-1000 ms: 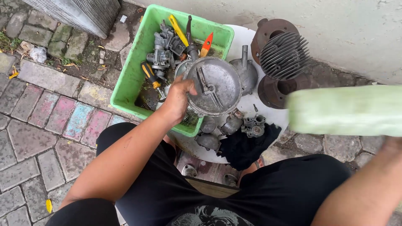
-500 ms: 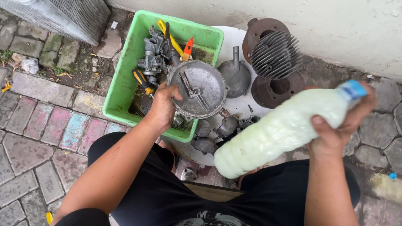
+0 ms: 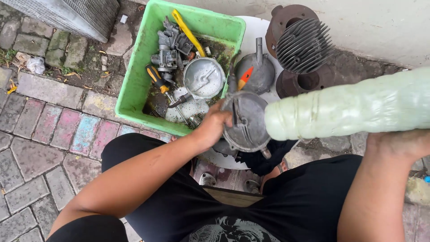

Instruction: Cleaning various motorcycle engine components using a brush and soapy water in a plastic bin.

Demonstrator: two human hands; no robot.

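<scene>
My left hand (image 3: 214, 125) grips the edge of a round grey metal engine cover (image 3: 248, 121), tilted up over a white board (image 3: 257, 33) beside a green plastic tub (image 3: 139, 76). My right hand (image 3: 401, 143) holds a large clear plastic bottle (image 3: 349, 110) of pale greenish-white liquid, lying nearly level with its base close to the cover. Inside the tub are a carburettor (image 3: 168, 51), a yellow-handled tool (image 3: 188, 31), a black and yellow screwdriver (image 3: 156, 78) and another round metal cover (image 3: 204, 77).
A finned engine cylinder (image 3: 304, 45) and rusty round parts (image 3: 300, 83) stand at the back right by a white wall. A grey domed metal part (image 3: 255, 71) sits on the board. A dark cloth (image 3: 264, 159) lies under the cover. A grey crate (image 3: 67, 13) stands at the back left on paving bricks.
The bottle has swung across to lie level, close to the camera, near the cover. My left hand has pulled the cover out of the tub, toward me and to the right, and tilted it.
</scene>
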